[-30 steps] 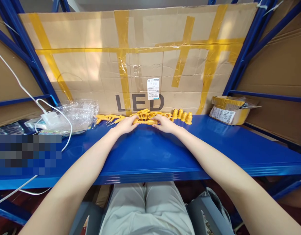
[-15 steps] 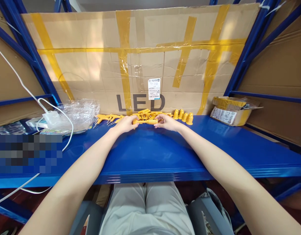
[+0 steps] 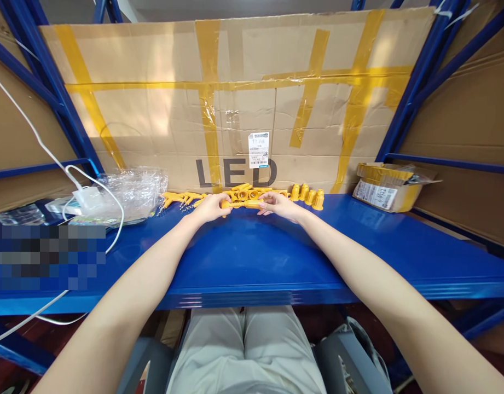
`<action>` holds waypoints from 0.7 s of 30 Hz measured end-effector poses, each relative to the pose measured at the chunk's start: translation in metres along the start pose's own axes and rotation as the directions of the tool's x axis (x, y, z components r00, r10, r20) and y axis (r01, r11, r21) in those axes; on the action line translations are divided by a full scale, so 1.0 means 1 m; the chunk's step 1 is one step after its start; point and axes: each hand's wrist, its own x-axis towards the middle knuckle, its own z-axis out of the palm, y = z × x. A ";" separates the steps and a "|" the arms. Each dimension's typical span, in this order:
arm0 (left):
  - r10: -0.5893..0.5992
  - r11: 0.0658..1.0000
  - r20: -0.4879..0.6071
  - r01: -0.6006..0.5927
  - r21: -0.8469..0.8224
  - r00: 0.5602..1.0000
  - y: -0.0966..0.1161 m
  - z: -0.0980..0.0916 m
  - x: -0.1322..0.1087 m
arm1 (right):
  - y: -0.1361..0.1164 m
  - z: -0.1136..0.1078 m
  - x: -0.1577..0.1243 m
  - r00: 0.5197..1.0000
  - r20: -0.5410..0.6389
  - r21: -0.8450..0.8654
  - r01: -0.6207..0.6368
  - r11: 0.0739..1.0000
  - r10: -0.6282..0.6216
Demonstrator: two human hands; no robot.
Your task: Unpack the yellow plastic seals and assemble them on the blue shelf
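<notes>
Near the back of the blue shelf top, a yellow plastic corkscrew (image 3: pixel 250 204) lies sideways between my two hands. My left hand (image 3: pixel 213 208) is closed around its left end, with fingers pinched on the yellow part. At the other end, my right hand (image 3: pixel 279 206) pinches the bell-shaped part between thumb and fingers. Its metal spiral is not visible. Just behind my hands is a row of yellow bell-shaped parts (image 3: pixel 242 194), partly hidden by my fingers. More of these yellow bells (image 3: pixel 318 200) stand upright to the right. Left of my left hand lie yellow corkscrew handles (image 3: pixel 169 199) with metal spirals.
A big taped cardboard sheet (image 3: pixel 235 109) stands along the back. To the left are clear plastic bags (image 3: pixel 139 191) and a white charger (image 3: pixel 87 198) with a looping cable. At right sits a small open cardboard box (image 3: pixel 377 194). Blue frame posts (image 3: pixel 413 104) bound both sides.
Both hands stay in nearly the same place on the corkscrew. The right fingers have shifted slightly along the bell-shaped part. The whole view has moved a little.
</notes>
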 end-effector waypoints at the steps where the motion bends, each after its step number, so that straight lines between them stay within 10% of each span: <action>1: 0.001 1.000 -0.010 -0.001 0.007 1.000 0.000 0.000 0.000 | 0.000 0.000 0.000 1.000 0.007 0.003 -0.005 1.000 0.005; 21: 0.057 0.998 -0.046 -0.055 0.024 0.997 0.012 0.000 -0.002 | -0.012 -0.005 -0.010 0.978 0.142 0.029 -0.157 0.987 0.151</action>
